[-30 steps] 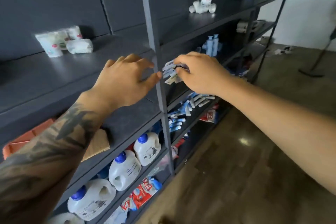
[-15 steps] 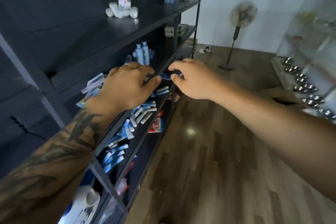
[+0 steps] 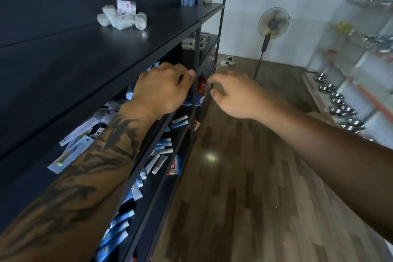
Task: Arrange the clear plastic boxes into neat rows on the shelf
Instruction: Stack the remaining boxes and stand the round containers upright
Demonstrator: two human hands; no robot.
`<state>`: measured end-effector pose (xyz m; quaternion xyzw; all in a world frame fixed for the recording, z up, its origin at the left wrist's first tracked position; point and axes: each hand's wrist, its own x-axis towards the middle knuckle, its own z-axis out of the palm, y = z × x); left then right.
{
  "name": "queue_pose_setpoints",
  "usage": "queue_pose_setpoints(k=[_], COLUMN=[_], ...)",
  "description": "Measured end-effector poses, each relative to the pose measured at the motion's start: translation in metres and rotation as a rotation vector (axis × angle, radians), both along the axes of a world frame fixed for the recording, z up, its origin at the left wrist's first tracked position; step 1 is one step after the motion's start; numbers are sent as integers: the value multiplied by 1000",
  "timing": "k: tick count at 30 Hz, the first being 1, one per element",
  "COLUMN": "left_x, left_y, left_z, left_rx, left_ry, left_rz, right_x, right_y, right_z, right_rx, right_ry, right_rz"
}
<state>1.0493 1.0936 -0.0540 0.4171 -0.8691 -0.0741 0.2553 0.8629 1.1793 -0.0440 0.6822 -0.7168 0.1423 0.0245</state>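
Our left hand (image 3: 163, 89) curls at the shelf (image 3: 119, 53) edge, its grasp hidden from us; at three o'clock, our right hand (image 3: 234, 95) hovers with fingers loosely spread, empty.

Top shelf (image 3: 63, 53), upper left of frame: mostly bare board w/ white packets (image 3: 122, 17) at the back, free room in front of them. Shelf below is crowded w/ blue-white packs (image 3: 72, 151) under the left forearm. Thin black post (image 3: 196, 49) at centre stands betw. left hand (image 3: 163, 91) & right hand (image 3: 231, 95). Wood floor (image 3: 244, 187), lower right, lies open; fan (image 3: 272, 25) stands far back.
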Motion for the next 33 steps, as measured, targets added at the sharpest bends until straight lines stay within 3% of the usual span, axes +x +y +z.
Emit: queue_pose_setpoints(k=[12,21,33], left_x=[-58,-111,-126], left_y=[-106,-200,-288], left_z=[-8,19,34], left_rx=[-72,-116,-77], left_ry=[-36,-189,-237], left_rz=[48,324,599], right_x=[-87,-152,-148], right_y=[-154,-288,-431], right_z=[-26,-6,-4], right_rx=[-55,-90,-170], right_ry=[-63,-42,-278], right_rz=[99,304,642])
